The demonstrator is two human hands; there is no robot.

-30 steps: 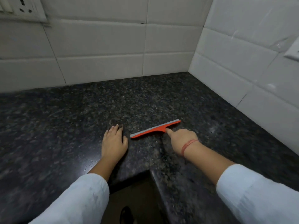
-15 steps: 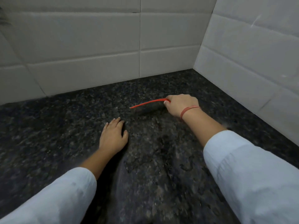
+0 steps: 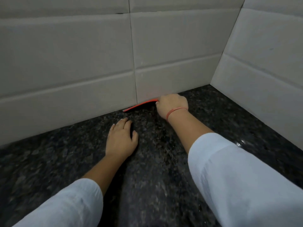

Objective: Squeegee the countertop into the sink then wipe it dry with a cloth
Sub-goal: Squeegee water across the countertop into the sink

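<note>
Gripping the thin orange plastic squeegee (image 3: 140,105), the right hand (image 3: 172,104) sits at the far edge of the dark speckled granite tabletop (image 3: 65,161), where it meets the pale grey tiled wall (image 3: 65,54). Its fingers are curled round the handle, which is hidden under the fist. The blade runs out towards nine o'clock from that hand, its long edge touching the foot of the wall. A red thread band (image 3: 176,110) circles the right wrist. At seven o'clock from the squeegee, the left hand (image 3: 121,140) rests palm-down on the tabletop, fingers straight and close together, thumb apart, holding nothing. Both forearms wear white sleeves (image 3: 237,185).
</note>
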